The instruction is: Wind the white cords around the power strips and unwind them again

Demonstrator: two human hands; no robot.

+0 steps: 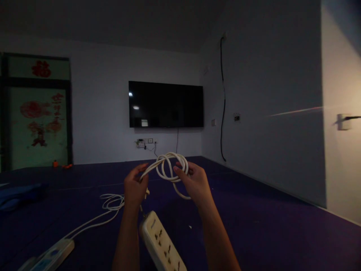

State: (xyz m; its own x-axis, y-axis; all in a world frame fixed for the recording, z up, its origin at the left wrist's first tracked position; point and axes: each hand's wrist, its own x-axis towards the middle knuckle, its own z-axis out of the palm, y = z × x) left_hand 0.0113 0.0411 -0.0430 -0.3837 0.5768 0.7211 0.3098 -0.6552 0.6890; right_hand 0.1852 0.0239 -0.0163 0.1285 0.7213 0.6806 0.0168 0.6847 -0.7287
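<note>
A white power cord (171, 177) is looped into a loose coil between my two hands, raised above the purple floor. My left hand (135, 185) pinches the cord strands at the coil's left end. On the right side, my right hand (195, 180) grips the round loops between thumb and fingers. A strand curves down below the coil by my right wrist. Below my left hand is a white power strip (162, 241), slanted, its sockets facing up. Its cord end runs up behind my left hand, where I cannot follow it.
A second power strip (53, 254) lies at the lower left, its white cord (111, 203) in loose loops on the purple floor (262, 226). Blue cloth (17, 195) lies farther left. A television (166, 105) hangs on the far wall; a black cable (223, 101) hangs on the right wall.
</note>
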